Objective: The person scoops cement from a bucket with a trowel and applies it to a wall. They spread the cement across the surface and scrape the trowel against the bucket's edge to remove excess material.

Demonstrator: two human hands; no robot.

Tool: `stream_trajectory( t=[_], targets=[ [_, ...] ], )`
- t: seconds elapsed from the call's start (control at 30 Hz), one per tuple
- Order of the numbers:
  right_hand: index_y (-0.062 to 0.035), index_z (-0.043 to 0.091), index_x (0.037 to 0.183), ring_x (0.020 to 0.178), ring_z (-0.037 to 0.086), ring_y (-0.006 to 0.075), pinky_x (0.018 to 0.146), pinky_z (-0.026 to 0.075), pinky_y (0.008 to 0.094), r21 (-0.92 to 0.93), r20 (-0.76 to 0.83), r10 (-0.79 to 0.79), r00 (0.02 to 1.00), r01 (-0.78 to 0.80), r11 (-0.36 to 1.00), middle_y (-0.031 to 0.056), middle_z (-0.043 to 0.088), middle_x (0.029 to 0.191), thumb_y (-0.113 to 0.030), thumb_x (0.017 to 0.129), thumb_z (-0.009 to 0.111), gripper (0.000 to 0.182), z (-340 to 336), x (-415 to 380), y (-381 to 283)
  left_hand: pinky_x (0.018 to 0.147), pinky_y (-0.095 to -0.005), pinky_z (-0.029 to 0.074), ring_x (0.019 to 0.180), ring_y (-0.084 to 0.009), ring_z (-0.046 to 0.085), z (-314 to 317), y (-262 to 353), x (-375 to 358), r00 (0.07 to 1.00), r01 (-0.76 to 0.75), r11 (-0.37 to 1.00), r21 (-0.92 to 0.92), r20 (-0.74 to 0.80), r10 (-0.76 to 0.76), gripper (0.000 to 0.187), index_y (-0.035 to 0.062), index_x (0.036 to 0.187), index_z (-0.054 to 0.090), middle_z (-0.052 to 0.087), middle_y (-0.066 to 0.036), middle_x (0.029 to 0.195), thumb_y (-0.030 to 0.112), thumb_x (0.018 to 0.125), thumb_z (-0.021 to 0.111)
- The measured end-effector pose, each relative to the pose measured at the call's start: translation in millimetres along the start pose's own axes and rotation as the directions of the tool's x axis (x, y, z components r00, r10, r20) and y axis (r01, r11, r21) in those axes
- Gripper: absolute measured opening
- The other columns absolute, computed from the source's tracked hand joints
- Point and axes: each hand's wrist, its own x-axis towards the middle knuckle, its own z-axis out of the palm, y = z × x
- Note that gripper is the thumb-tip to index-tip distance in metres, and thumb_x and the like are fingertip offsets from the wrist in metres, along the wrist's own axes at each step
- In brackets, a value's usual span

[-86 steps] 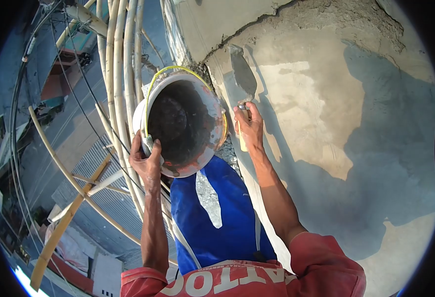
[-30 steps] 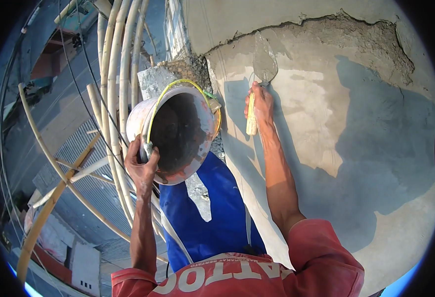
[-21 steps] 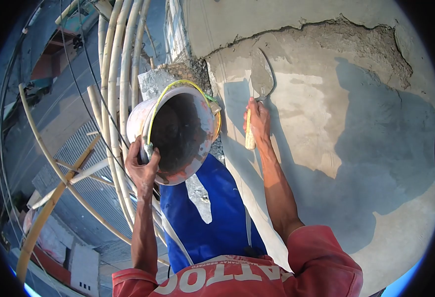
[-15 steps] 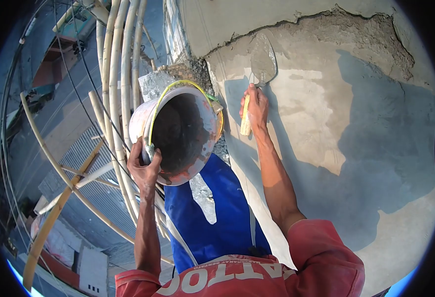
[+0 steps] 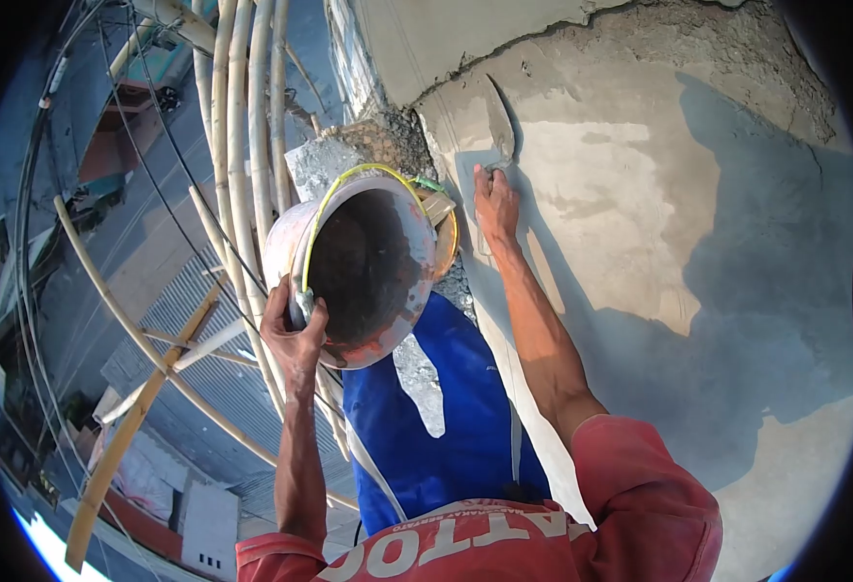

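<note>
My left hand point(image 5: 294, 330) grips the near left rim of a pale, stained bucket point(image 5: 286, 242) with a yellow handle. The bucket is tilted so its dark, mortar-smeared inside faces up toward me. In my right hand point(image 5: 497, 206) is a trowel point(image 5: 501, 121), its blade seen nearly edge-on against the cement wall point(image 5: 582, 184). The fingers wrap the trowel's handle, which is mostly hidden. Damp and dry patches of plaster surround the blade, and a rough cracked edge of cement runs above it.
Bamboo poles point(image 5: 242, 145) stand left of the bucket, with black cables point(image 5: 169, 204) crossing in front. Far below lie a corrugated roof point(image 5: 169, 339) and a street. A rough concrete ledge point(image 5: 417, 383) shows between my blue trouser legs point(image 5: 470, 388).
My right hand has turned the trowel from flat-on to nearly edge-on, close to the wall. The bucket stays in my left hand, and the whole view has shifted slightly.
</note>
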Motion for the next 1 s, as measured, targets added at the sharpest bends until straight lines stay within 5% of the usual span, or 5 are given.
stream_trajectory(
  t=[0.53,0.7,0.8,0.83,1.0],
  targets=[
    [0.0010,0.056,0.084,0.070,0.062,0.0412,0.063,0.046,0.0486,0.137,-0.003,0.171,0.985,-0.169,0.976,0.0222,0.062,0.070,-0.038,0.091,0.051,0.040,-56.5,0.0,-58.3,0.073,-0.0219,0.041,0.080,-0.0088,0.049,3.5,1.8,2.0,1.000,-0.004,1.000,-0.013,0.025,0.005,0.039,-0.0061,0.111,0.058,0.050,-0.001,0.086,0.004,0.074,0.066],
    [-0.0029,0.046,0.075,0.044,0.044,0.0105,0.042,0.039,0.0275,0.286,-0.102,0.119,0.988,-0.085,0.954,0.0025,0.047,0.057,-0.032,0.095,0.051,0.036,-81.1,-23.5,-72.6,0.074,-0.0224,0.041,0.081,-0.0096,0.050,3.5,6.4,-0.5,1.000,-0.012,1.000,0.001,0.019,0.012,0.040,-0.0057,0.111,0.058,0.050,-0.002,0.088,0.005,0.073,0.067],
    [-0.0033,0.046,0.075,0.047,0.044,0.0089,0.043,0.038,0.0263,0.383,-0.218,0.050,0.975,0.038,0.923,0.0017,0.048,0.059,-0.031,0.095,0.051,0.035,-65.1,-30.0,-56.9,0.076,-0.0223,0.041,0.082,-0.0101,0.050,3.7,2.8,-1.2,1.000,0.011,0.999,-0.048,0.005,-0.011,0.041,-0.0063,0.112,0.058,0.051,-0.003,0.089,0.005,0.073,0.066],
    [-0.0004,0.050,0.079,0.051,0.053,0.0235,0.052,0.041,0.0371,0.417,-0.177,0.103,0.979,-0.021,0.909,0.0093,0.053,0.056,-0.027,0.094,0.052,0.031,-57.5,-30.3,-52.7,0.077,-0.0221,0.041,0.084,-0.0104,0.050,3.2,-1.0,-0.3,1.000,-0.016,1.000,-0.022,0.002,0.016,0.043,-0.0071,0.114,0.057,0.052,-0.003,0.091,0.005,0.074,0.066],
    [-0.0010,0.049,0.075,0.049,0.052,0.0229,0.052,0.041,0.0372,0.507,-0.097,0.120,0.988,-0.055,0.860,0.0093,0.053,0.055,-0.023,0.094,0.051,0.029,-18.7,-9.6,-40.4,0.077,-0.0220,0.042,0.084,-0.0105,0.051,-1.4,-6.7,1.1,0.999,0.050,0.999,0.013,0.013,-0.051,0.044,-0.0074,0.115,0.056,0.053,-0.003,0.093,0.006,0.074,0.066]
  ],
)
